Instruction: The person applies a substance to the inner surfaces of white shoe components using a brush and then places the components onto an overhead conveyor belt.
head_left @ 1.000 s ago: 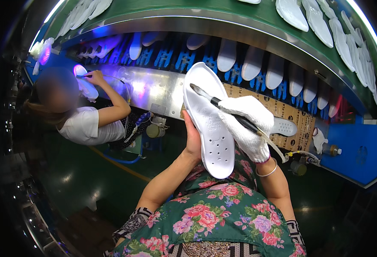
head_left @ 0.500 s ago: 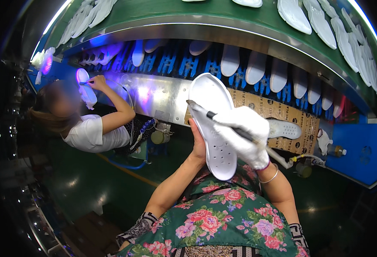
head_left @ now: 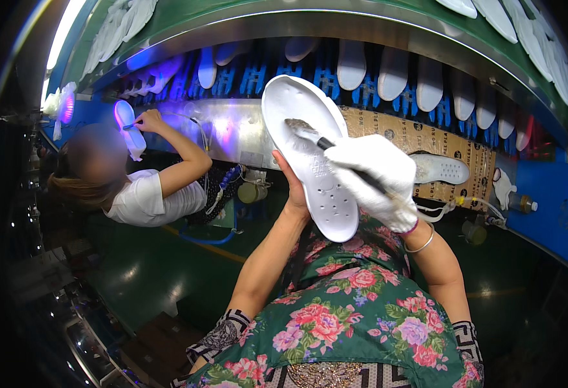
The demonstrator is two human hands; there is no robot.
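A white shoe sole (head_left: 326, 184) with a raised rim and small holes in its heel part is held up before me, tilted. My bare left hand (head_left: 295, 187) grips it from the left side and beneath, most of its fingers hidden behind it. In a white glove, my right hand (head_left: 376, 178) is closed round a brush (head_left: 325, 143) with a dark handle and a metal collar. The brush's bristles (head_left: 297, 125) touch the inner face of the sole, in its wide front part.
Brown cardboard (head_left: 394, 129) covers the bench, with another white sole (head_left: 440, 168) lying on it. Behind, pale soles (head_left: 392, 74) stand on blue holders (head_left: 365, 96). A green belt (head_left: 232, 8) carries white pieces above. At the left, a co-worker (head_left: 158, 194) brushes a sole.
The brush tip has moved from the sole's left rim to inside its front part. The sole has shifted slightly up in the view. The co-worker still holds a sole.
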